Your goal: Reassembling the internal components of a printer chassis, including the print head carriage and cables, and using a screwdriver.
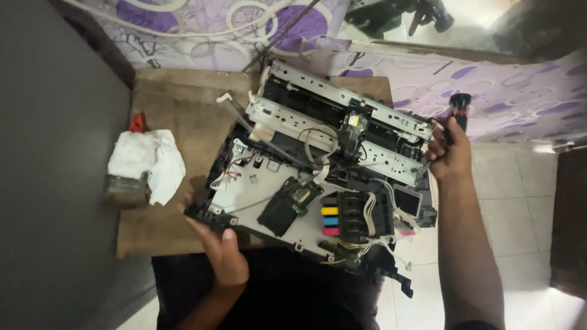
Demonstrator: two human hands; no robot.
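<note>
Both hands point(223, 247) point(449, 153) grip printer chassis point(318, 177) edges (overhanging table point(177, 116)).

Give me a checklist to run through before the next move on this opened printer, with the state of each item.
1. Left hand grips the near left corner of the opened printer: ok.
2. Right hand on the printer's right end, holding a black-handled tool: ok.
3. Tool tip seated on a screw: cannot tell, it is hidden.
4. Printer fully supported by the wooden board: not ok, its right side overhangs toward the tiled floor.
5. Loose white wires clear of both hands: ok.
6. White cloth out of the way at the left: ok.
</note>
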